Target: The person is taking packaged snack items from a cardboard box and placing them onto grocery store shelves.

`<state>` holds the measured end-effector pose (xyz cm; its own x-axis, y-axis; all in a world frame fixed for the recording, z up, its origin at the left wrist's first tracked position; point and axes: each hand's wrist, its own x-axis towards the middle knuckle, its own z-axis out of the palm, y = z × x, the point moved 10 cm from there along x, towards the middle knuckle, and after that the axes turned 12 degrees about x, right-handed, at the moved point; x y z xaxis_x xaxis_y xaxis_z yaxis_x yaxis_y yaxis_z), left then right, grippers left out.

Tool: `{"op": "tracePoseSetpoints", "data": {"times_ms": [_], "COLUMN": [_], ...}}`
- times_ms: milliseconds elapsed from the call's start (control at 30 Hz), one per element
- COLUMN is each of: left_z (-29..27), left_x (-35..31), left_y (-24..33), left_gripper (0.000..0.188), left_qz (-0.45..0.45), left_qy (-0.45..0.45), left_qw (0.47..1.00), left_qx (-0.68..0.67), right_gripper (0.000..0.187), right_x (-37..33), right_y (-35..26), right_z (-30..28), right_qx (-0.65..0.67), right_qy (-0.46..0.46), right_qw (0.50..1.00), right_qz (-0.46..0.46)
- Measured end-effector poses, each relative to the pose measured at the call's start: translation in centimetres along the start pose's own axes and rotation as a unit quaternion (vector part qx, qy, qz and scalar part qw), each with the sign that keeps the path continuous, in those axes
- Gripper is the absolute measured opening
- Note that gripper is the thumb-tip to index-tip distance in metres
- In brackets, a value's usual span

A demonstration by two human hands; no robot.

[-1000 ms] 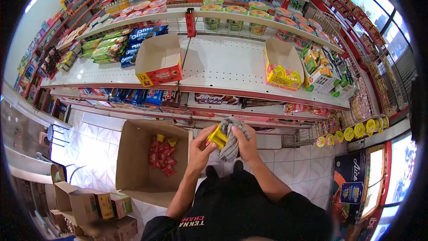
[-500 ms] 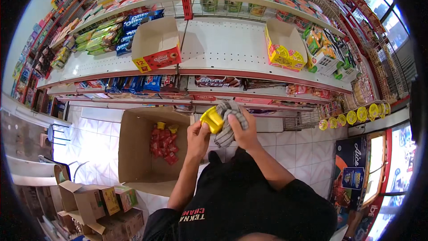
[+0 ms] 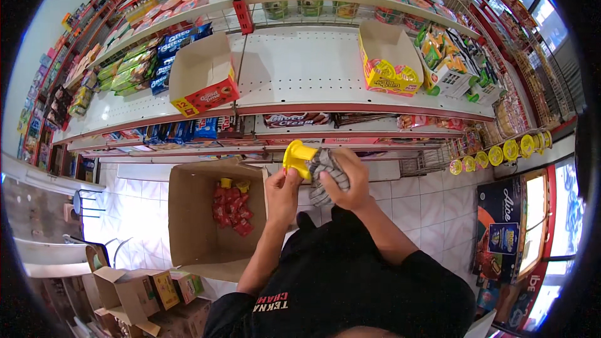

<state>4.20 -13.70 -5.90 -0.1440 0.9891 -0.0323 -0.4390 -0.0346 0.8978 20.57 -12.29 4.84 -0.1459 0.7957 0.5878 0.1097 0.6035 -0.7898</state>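
Note:
My left hand (image 3: pixel 283 193) grips a small yellow plastic cup (image 3: pixel 300 156) by its wide rim, fingers closed round it. The cup lies tilted on its side, its narrower end toward the right. Wrapped in my right hand (image 3: pixel 353 183) is a grey striped cloth (image 3: pixel 328 183), pressed against the cup's narrower end and partly covering it. Both hands are in front of the shelf edge. Down to the left stands a large open cardboard box (image 3: pixel 188 231) holding several red packets (image 3: pixel 231 211) and yellow cups (image 3: pixel 239 186).
Ahead is a white perforated shelf (image 3: pixel 294 62). On it are an open red display box (image 3: pixel 206 92), a yellow-and-pink display box (image 3: pixel 392 81) with yellow-lidded cups, and snack packets (image 3: pixel 134 66). Smaller cartons (image 3: pixel 134 294) stand at lower left, a dark freezer (image 3: pixel 501 231) at right.
The yellow cup has turned in my left hand, its rim now facing left. My right hand and the cloth have shifted slightly right and down along it. The whole view has shifted a little.

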Motion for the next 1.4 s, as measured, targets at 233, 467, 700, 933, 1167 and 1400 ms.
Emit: {"op": "tracePoseSetpoints", "data": {"times_ms": [233, 467, 700, 933, 1167, 1400], "left_z": [3.7, 9.7, 17.8, 26.3, 33.4, 34.3], "left_x": [2.7, 6.8, 10.4, 15.3, 22.9, 27.1], "left_y": [1.4, 2.2, 2.4, 7.9, 6.0, 0.6], "left_gripper": [0.027, 0.025, 0.043, 0.051, 0.036, 0.035], "left_qz": [0.038, 0.097, 0.124, 0.352, 0.411, 0.299], "left_qy": [-0.020, -0.070, -0.051, -0.125, -0.247, -0.367], "left_qw": [0.990, 0.981, 0.969, 0.861, 0.670, 0.649], "left_qx": [0.136, 0.155, 0.207, 0.345, 0.567, 0.595], "right_gripper": [0.027, 0.028, 0.035, 0.035, 0.032, 0.034], "right_x": [2.0, 5.7, 5.1, 6.6, 9.1, 10.5], "right_y": [1.5, 3.2, 4.4, 7.8, 9.2, 11.0], "right_z": [-3.5, -9.6, -14.0, -21.8, -26.2, -26.7], "right_qx": [0.050, 0.069, 0.136, 0.189, 0.107, 0.092], "right_qy": [0.059, 0.069, 0.191, 0.170, 0.158, 0.121], "right_qw": [0.995, 0.995, 0.972, 0.962, 0.977, 0.985], "right_qz": [0.060, 0.028, -0.005, 0.096, 0.090, 0.078]}}
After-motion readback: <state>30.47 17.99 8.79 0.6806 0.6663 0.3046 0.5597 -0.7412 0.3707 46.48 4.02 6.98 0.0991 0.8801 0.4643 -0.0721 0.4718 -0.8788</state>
